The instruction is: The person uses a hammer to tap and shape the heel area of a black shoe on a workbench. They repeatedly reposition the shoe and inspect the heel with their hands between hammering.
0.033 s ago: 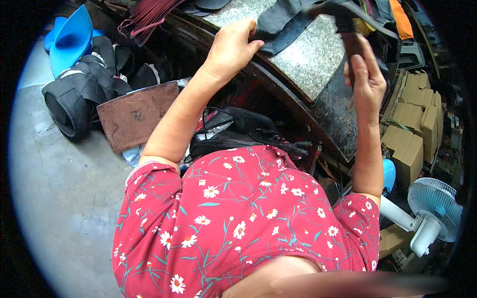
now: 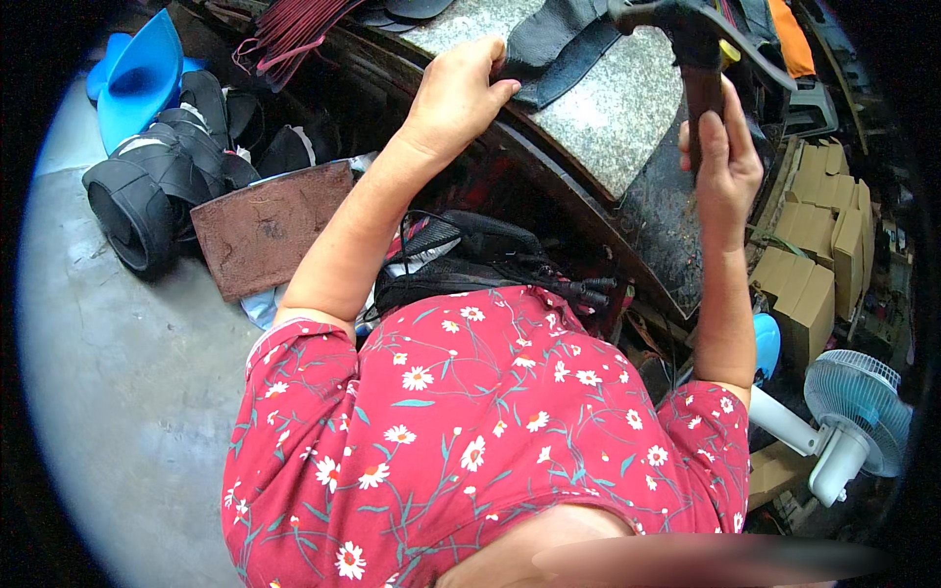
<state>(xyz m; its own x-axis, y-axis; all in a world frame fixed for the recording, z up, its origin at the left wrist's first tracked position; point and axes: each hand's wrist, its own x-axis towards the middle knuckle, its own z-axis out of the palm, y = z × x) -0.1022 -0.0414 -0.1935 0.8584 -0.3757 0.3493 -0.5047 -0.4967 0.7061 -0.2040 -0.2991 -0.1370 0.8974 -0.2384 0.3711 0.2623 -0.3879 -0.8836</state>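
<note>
In my right hand (image 2: 723, 162) is a claw hammer (image 2: 704, 88), its dark handle upright in my closed fingers. The hammer's head is at the top edge of the view, with the claw curving to the right and the striking end toward a black leather-like piece (image 2: 554, 54). That piece lies folded or layered on a speckled stone slab (image 2: 608, 127). Pinched at the near left edge of the black piece are the fingers of my left hand (image 2: 456, 98). The fingertips are partly hidden, and the far end of the piece runs out of view.
The slab rests on a dark worktable (image 2: 667, 255). Left on the floor are black curved pieces (image 2: 137, 211), blue shapes (image 2: 142, 83) and a brown board (image 2: 274, 225). Red strips (image 2: 294, 39) lie at the upper left. Cardboard boxes (image 2: 804, 284) and a fan (image 2: 858, 412) stand right.
The hammer's head, blurred a moment earlier, has shifted slightly and shows more sharply, with its claw a little lower and farther right. My left hand and the black piece look unmoved.
</note>
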